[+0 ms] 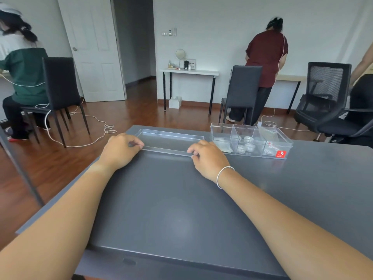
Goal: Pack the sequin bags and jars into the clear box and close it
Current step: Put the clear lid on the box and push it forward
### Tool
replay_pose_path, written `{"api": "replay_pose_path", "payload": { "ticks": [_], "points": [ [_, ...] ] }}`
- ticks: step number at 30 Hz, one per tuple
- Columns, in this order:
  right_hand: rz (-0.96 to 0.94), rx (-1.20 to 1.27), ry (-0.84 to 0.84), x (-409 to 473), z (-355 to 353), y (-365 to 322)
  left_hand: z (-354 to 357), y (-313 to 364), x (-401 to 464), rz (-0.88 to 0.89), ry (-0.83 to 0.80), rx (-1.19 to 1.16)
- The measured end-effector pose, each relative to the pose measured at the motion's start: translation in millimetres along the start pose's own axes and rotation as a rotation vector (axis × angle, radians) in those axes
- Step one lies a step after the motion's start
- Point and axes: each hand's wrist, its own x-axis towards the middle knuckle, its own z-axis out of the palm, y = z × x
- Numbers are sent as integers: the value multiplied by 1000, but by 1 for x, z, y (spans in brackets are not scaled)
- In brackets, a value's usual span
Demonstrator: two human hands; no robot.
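My left hand and right hand each pinch an end of the clear lid on the counter; beside it, the clear box holds jars and sequin bags.

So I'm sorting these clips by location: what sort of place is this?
Probably a room in a home turned into a shared workroom. Other people work at desks along the wall, one seated on a black chair, an office chair stands to the right, and the floor is wood, with a panelled door.

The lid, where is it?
In the head view, the clear lid lies flat on the grey table, left of the clear box, gripped at each end by both hands.
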Motion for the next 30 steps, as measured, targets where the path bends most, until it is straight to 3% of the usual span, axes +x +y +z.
{"api": "replay_pose_path", "payload": {
  "ticks": [5,13,17,24,30],
  "points": [
    [12,90,64,-1,-2,1,-2,1,-1,38,59,-125],
    [32,255,217,1,-9,1,-14,7,-6,53,317,-426],
    [-11,333,268,0,-17,-3,-18,9,-9,110,410,-404],
    [-58,510,355,-4,-42,-1,-19,5,-8,145,368,-557],
    [-49,629,376,-6,-58,7,-15,13,-12,203,376,-485]
  ]
}}
